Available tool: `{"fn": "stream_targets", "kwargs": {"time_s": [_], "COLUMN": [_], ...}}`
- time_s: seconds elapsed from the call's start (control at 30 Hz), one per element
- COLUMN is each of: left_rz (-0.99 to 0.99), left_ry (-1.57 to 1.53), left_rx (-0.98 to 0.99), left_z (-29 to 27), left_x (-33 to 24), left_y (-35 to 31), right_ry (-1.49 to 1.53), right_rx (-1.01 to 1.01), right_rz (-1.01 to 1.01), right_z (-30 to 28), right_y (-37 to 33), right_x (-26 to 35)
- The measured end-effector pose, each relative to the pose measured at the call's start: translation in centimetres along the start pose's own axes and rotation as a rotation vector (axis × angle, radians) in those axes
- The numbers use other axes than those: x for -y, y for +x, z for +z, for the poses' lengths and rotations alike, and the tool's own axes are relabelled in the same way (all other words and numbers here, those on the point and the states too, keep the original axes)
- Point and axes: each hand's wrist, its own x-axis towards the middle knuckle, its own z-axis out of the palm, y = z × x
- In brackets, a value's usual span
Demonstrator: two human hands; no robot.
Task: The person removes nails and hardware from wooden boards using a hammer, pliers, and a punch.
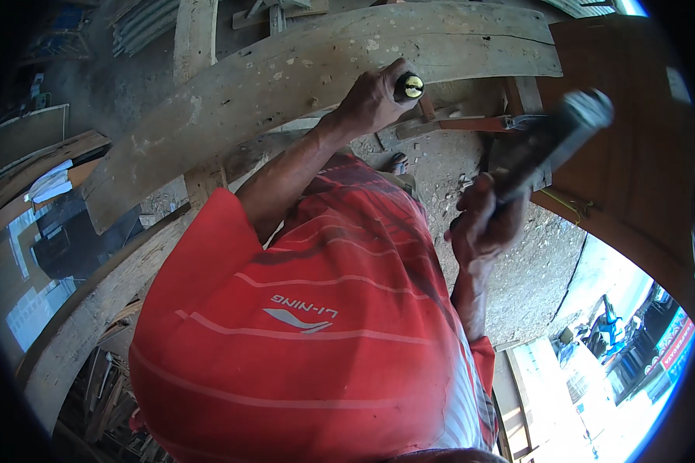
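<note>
My left hand (372,102) is closed in a fist around an upright tool handle (413,86), dark with a round yellow end facing up. The rest of that tool is hidden below the fist, so its kind does not show. This hand is over the near edge of a long weathered plank (471,46). To the right, my right hand (486,224) is wrapped round a thick dark bar-like tool (544,150) with a pale, shiny far end. Motion blurs it, and it is raised beside a brown wooden panel (625,100).
The brown panel fills the right side. Beneath the plank are wooden supports (197,38) and an orange-brown clamp-like tool (475,123). A pale timber beam (108,301) crosses the lower left, with scrap wood (104,393) below it. Parked motorbikes (606,328) show outside at lower right.
</note>
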Motion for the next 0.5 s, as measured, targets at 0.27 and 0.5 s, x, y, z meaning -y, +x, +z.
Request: {"fn": "stream_targets", "kwargs": {"time_s": [0.27, 0.5], "left_rz": [0.021, -0.015], "left_ry": [-0.021, -0.072], "left_rx": [0.002, -0.018], "left_z": [-0.3, 0.4], "left_x": [0.6, 0.6], "left_y": [-0.1, -0.3], "right_ry": [-0.42, 0.093], "right_rx": [0.361, -0.063], "right_rz": [-0.042, -0.163], "right_z": [3.9, 1.5], "right_y": [-0.2, -0.3], "right_x": [-4.7, 2.0]}}
